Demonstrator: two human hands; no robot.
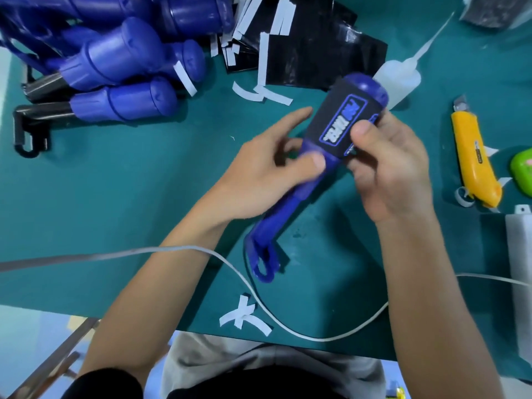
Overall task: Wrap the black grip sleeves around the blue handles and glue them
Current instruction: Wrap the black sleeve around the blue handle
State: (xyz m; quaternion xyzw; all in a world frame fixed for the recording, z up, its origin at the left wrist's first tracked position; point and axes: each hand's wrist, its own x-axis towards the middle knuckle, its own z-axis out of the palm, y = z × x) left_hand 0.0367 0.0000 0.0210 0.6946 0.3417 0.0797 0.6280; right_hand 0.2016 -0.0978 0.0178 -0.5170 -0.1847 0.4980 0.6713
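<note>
A blue handle [280, 223] lies tilted over the middle of the green mat, its thick end pointing up and right. A black grip sleeve [331, 125] with a blue logo is wrapped around that thick end. My right hand [388, 165] grips the sleeved part from the right, thumb pressed on the sleeve's edge. My left hand [267, 171] holds the handle's neck just below the sleeve, thumb on the blue plastic and the other fingers spread. A white glue bottle [398, 79] with a long nozzle lies just behind the handle.
A pile of bare blue handles [115, 61] fills the back left. Black sleeve sheets [316, 53] and white backing strips [259, 95] lie at the back. A yellow utility knife [473, 159] and a green object [522, 168] sit at right. A white cable [288, 323] crosses the front.
</note>
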